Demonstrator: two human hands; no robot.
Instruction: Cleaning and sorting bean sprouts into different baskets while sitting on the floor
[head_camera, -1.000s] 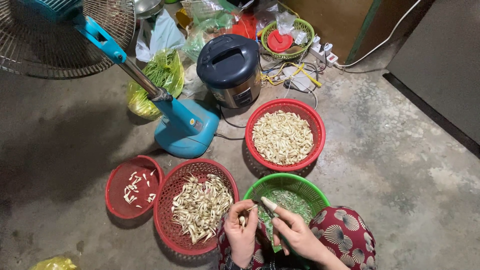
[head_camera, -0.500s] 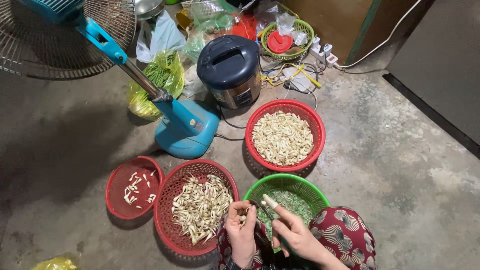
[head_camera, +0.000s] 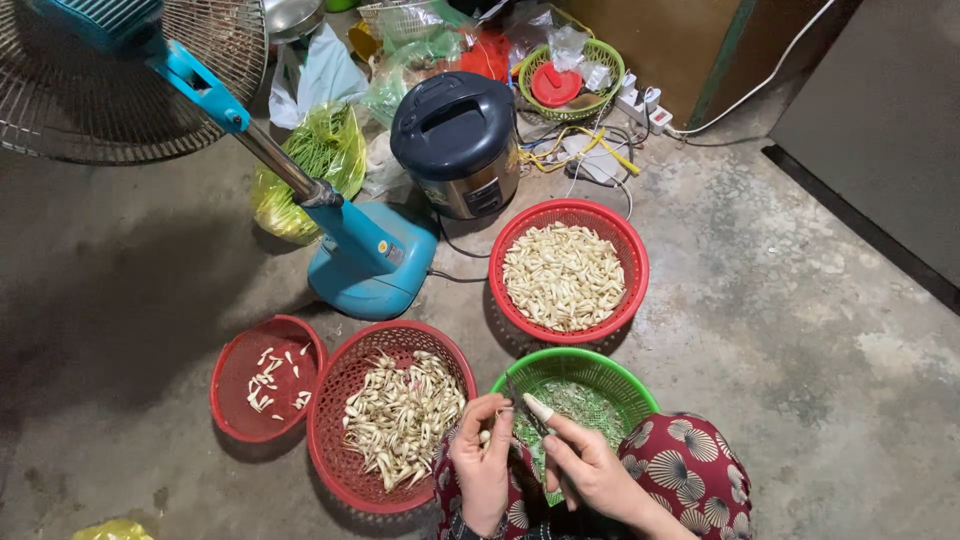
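Observation:
My left hand (head_camera: 482, 462) pinches a small pale bulb between thumb and fingers, over the gap between two baskets. My right hand (head_camera: 585, 462) grips a small knife, blade pointing at the bulb; its index fingertip wears a pale cover. Under the hands a green basket (head_camera: 612, 372) holds green peelings. Left of it, a red basket (head_camera: 340, 395) is filled with unpeeled bulbs with roots. A farther red basket (head_camera: 620, 240) holds peeled white bulbs. A small red basket (head_camera: 235, 385) at the left has a few pale pieces.
A blue standing fan (head_camera: 365, 255) rises at the left, its grille at the top left. A dark rice cooker (head_camera: 458, 140), a bag of greens (head_camera: 315, 155), a green basket with a red lid (head_camera: 570, 80) and a power strip with cables (head_camera: 640, 108) lie behind. My patterned knee (head_camera: 690, 470) is bottom right.
The hands shifted slightly lower and closer together over the green basket's edge; the knife tip has come nearer to the bulb. The baskets have not moved.

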